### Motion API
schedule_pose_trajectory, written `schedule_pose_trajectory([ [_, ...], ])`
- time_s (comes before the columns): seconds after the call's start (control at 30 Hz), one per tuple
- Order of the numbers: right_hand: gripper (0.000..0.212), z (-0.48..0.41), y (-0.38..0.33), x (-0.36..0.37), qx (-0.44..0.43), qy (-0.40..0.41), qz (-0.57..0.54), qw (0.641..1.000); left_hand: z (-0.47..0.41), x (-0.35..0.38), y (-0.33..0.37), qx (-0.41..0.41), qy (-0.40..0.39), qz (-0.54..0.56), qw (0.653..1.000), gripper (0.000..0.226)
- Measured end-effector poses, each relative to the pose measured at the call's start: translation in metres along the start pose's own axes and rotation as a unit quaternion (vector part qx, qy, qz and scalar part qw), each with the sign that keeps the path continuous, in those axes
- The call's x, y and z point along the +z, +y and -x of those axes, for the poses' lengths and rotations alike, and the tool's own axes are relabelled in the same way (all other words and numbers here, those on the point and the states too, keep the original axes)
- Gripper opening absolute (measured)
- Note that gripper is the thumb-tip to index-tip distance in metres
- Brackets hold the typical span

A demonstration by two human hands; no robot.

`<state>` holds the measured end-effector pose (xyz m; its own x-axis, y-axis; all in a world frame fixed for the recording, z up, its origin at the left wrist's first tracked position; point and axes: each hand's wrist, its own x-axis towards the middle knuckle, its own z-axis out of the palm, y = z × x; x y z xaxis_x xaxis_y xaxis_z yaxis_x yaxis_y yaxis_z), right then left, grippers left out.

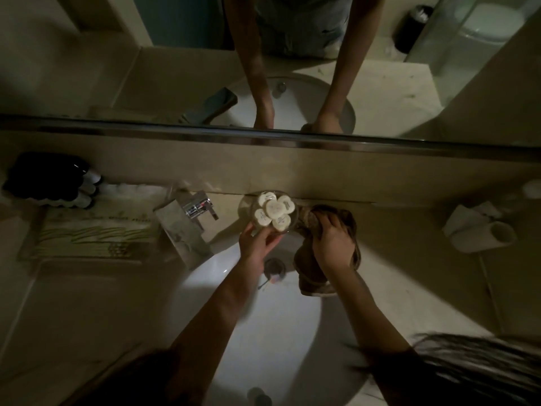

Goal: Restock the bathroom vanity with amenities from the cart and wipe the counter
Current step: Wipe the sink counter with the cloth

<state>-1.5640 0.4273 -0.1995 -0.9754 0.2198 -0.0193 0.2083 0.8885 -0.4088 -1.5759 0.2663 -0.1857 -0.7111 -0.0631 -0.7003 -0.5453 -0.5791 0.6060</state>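
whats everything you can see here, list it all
soaps: five, white, in the glass bowl
glass bowl: one, clear, at the sink's back rim
cloth: one, brown, sink's back rim
faucet: one, chrome, left of bowl
sink: one, white, centre
bottles: several, dark, far left
tray: one, green-patterned, left counter
cups: two, white, on their sides, right
mirror: one, behind
left hand: holds bowl
right hand: grips cloth

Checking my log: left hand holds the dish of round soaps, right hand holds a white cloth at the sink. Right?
No: the head view shows the cloth in the right hand is brown, not white. The left hand holding the dish is correct.
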Motion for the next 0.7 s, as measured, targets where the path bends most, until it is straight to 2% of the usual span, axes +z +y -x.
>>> schedule_pose_trajectory([
  [0.27,0.033,-0.007,-0.003,0.001,0.024,-0.002,-0.012,1.0,0.003,0.003,-0.006,0.005,-0.006,-0.019,1.0,0.056],
  [0.4,0.034,-0.015,-0.001,0.0,0.001,0.009,-0.012,1.0,0.003,0.003,-0.016,0.047,-0.019,-0.096,0.994,0.057],
  [0.5,0.039,-0.028,0.005,-0.003,-0.004,0.02,-0.015,1.0,0.002,0.003,-0.02,0.061,0.004,-0.098,0.993,0.063],
  [0.63,0.041,-0.035,0.029,-0.01,-0.039,-0.007,0.009,0.999,0.005,-0.004,-0.022,0.111,-0.019,-0.145,0.983,0.055],
  [0.7,0.045,-0.036,0.048,-0.018,-0.037,0.012,0.008,0.999,0.011,-0.003,-0.024,0.109,-0.002,-0.15,0.983,0.053],
])
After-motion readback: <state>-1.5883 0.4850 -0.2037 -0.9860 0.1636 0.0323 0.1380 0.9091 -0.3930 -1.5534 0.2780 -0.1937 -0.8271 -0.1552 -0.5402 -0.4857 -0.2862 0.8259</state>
